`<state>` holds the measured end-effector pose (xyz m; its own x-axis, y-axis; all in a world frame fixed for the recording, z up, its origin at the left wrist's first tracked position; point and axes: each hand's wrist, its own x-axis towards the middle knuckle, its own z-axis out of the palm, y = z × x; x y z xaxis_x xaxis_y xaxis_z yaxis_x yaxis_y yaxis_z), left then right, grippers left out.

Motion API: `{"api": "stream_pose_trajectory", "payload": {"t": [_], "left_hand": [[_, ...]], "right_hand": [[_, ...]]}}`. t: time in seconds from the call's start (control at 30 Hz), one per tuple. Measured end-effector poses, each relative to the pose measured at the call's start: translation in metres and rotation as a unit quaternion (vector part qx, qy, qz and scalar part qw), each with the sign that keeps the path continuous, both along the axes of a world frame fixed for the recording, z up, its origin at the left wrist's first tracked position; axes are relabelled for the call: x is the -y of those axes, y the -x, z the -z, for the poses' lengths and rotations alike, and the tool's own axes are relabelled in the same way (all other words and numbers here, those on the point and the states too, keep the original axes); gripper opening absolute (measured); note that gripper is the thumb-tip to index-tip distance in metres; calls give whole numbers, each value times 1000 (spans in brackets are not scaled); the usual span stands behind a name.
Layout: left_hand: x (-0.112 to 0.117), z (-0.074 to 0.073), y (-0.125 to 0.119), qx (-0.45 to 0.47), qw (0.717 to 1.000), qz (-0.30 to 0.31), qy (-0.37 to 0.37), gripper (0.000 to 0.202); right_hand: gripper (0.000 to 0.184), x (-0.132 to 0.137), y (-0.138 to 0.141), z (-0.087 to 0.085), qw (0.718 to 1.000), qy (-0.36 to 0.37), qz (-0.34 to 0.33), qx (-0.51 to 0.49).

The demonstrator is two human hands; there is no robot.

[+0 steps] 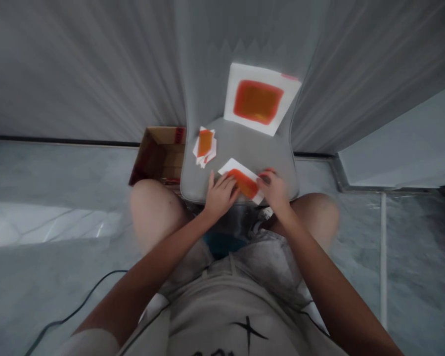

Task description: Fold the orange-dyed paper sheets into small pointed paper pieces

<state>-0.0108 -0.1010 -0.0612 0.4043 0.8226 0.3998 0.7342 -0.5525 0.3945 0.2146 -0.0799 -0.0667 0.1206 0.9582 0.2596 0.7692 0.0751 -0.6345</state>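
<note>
In front of me on the grey chair seat (pixel 241 143) lies a white paper piece with an orange panel (pixel 244 183), set at a slant. My left hand (pixel 221 196) rests on its left part, fingers stretched out and thumb apart. At the paper's right end, my right hand (pixel 274 190) has its fingers curled in a pinch on the edge. A bit of red shows by its fingertips, too blurred to name. To the left sits a small loose stack of white and orange paper pieces (pixel 205 146).
A larger white square item with an orange-brown panel (pixel 258 101) leans against the chair back (pixel 252 29). Left of the seat stands an open cardboard box (pixel 148 153) on the floor. My knees flank the seat. A black cable (pixel 77 309) runs along the floor at left.
</note>
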Motion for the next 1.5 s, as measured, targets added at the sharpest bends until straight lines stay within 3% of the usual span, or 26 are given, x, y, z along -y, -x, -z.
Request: {"api": "stream_pose_trajectory", "payload": {"t": [0.13,0.27,0.5,0.73,1.03,1.2,1.4,1.5], "left_hand": [[-15,0,-10,-1,999,29,17,34],[-24,2,-15,30,999,41,10,28],[-30,5,-18,69,997,1,16,28],[-28,5,-28,117,987,-108,30,29],[-28,11,-20,125,991,-54,12,20],[-26,12,-18,134,986,-98,-10,25],[-29,15,-16,126,990,-58,-27,23],[-28,15,-13,126,991,-32,-19,24]], "right_hand": [[23,17,-4,-5,1000,6,11,18],[38,24,-5,-5,999,10,39,31],[36,23,-5,-6,999,36,34,20],[39,13,-5,-7,992,22,97,73],[36,20,1,-17,994,64,88,-6],[51,33,-1,-16,989,66,100,-89],[56,55,13,-29,996,14,85,-17],[56,58,19,-28,997,12,73,-14]]}}
